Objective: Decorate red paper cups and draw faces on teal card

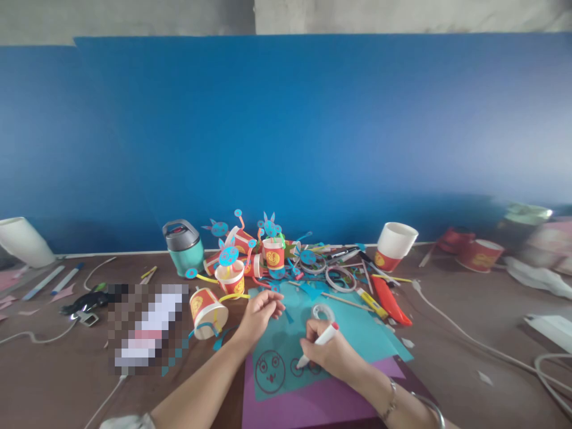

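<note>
My right hand (333, 351) is closed round a white marker (325, 336) with a red end. The marker's tip meets a teal paper sheet (286, 333), at a small drawn circle (297, 367). Left of it, a larger round face (270, 371) with eyes and a mouth is drawn in dark red. Another small drawing lies partly under my right hand. My left hand (265, 307) hovers or rests at the sheet's left side, fingers loosely curled and apart, holding nothing visible. Purple paper (308, 408) lies beneath the teal sheet.
Decorated paper cups (230, 277) cluster behind my left hand, near a teal flask (185, 249). Tape rolls (340, 278), a red-orange tool (391, 301) and a yellow glue-like stick (372, 304) lie beyond the sheet. White cups (397, 241) stand right, by a cable (473, 342). A blue panel (286, 137) rises behind.
</note>
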The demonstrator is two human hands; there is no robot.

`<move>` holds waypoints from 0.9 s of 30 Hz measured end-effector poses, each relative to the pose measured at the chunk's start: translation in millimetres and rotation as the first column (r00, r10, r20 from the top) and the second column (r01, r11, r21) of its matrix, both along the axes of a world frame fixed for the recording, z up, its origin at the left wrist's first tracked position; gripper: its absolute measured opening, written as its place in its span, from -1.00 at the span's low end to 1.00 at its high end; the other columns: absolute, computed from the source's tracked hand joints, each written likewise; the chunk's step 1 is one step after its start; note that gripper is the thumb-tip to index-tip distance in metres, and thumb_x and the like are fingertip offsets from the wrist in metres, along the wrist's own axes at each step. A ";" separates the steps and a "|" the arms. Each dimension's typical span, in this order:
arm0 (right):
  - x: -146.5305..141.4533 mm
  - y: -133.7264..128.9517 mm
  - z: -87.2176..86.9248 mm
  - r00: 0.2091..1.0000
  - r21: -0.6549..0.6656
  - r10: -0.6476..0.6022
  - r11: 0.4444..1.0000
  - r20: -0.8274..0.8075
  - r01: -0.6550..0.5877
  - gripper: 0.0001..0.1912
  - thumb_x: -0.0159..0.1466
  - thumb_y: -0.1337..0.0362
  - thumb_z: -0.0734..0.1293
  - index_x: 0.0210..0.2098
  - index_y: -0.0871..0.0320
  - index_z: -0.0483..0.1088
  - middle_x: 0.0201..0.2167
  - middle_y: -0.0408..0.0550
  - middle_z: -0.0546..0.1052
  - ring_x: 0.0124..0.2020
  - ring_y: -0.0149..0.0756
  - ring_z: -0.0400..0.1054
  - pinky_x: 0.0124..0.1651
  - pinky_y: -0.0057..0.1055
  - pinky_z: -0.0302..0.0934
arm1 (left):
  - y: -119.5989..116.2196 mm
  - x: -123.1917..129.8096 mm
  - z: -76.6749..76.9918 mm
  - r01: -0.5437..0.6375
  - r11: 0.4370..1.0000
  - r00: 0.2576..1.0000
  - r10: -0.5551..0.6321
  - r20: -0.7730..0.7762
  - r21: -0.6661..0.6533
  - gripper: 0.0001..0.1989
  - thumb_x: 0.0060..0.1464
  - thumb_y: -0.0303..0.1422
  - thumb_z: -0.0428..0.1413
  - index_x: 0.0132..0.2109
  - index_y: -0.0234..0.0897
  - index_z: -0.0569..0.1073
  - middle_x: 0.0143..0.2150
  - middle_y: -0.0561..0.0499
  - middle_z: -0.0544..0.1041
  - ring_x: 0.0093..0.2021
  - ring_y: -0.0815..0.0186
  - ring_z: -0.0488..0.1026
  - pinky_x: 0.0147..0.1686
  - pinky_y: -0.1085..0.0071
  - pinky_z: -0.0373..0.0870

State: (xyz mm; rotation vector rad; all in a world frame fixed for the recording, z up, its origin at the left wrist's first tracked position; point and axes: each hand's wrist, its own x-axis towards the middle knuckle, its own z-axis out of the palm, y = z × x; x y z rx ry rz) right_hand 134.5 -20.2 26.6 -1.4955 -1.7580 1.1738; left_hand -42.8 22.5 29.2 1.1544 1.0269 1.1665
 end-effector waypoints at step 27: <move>0.9 2.3 -1.4 0.998 0.044 -0.043 0.998 -0.047 0.045 -0.78 -0.01 0.40 0.20 -0.66 0.09 0.02 -0.80 -0.32 0.17 -0.75 -0.55 0.05 -0.71 -0.62 -0.15 | -0.2 -1.5 0.9 0.009 1.000 1.000 -0.009 -0.020 0.002 -0.81 -0.12 -0.34 0.13 -0.30 -0.33 0.47 -0.48 0.02 0.51 -0.47 0.37 0.41 -0.41 0.43 0.32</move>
